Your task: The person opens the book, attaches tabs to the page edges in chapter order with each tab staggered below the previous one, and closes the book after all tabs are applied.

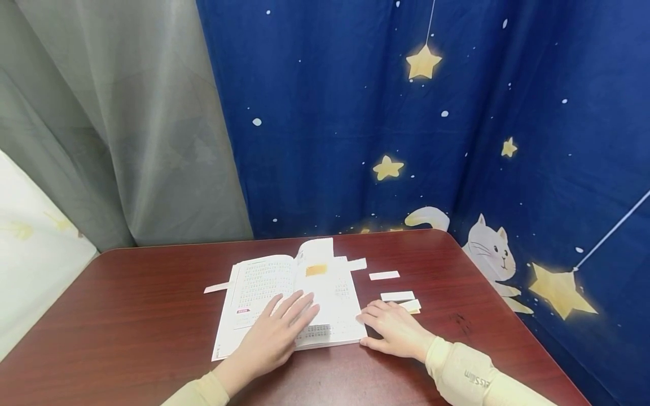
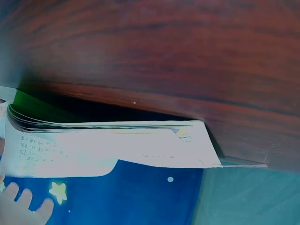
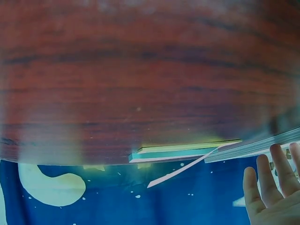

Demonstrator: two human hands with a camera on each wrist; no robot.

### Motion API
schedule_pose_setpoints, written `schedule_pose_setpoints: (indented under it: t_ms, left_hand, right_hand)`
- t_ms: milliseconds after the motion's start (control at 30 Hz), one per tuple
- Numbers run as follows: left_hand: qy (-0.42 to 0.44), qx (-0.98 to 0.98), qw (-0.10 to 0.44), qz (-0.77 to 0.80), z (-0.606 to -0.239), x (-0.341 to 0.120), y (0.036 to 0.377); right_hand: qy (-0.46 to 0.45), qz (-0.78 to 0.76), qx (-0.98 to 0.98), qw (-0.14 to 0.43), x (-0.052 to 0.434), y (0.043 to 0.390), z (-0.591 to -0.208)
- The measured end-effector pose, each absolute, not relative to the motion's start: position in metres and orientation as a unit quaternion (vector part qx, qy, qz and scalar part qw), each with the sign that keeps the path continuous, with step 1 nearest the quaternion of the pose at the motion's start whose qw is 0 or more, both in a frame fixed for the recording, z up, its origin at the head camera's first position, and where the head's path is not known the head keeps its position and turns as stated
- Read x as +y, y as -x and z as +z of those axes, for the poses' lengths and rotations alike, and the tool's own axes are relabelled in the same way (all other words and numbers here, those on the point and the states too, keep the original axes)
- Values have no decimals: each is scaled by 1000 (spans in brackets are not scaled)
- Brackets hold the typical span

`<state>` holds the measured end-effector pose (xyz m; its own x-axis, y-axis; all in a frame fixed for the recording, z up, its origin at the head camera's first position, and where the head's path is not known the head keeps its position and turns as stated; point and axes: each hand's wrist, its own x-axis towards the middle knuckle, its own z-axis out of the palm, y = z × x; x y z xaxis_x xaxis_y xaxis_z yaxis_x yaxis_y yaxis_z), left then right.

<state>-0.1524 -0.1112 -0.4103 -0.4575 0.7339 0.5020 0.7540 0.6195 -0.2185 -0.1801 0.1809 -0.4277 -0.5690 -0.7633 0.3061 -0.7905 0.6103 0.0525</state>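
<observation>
Two hands are down, and I judge I'm at the page-holding step. My left hand (image 1: 274, 332) presses straight fingers flat on the open book (image 1: 289, 299) at mid-table; my right hand (image 1: 393, 330) rests relaxed beside its right edge, holding nothing. Next needs a fingertip pinch on a paper strip (image 1: 398, 296) (several lie near).
</observation>
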Motion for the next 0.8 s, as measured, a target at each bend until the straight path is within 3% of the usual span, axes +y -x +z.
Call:
schedule_pose_setpoints:
  t_ms: [333, 800]
  left_hand:
    - [385, -856, 343, -20, -402, -123, 155]
    - [360, -886, 291, 16, -414, -143, 154]
  right_hand:
    - [-443, 45, -882, 157, 180, 181, -428]
    - [-441, 47, -883, 150, 180, 180, -428]
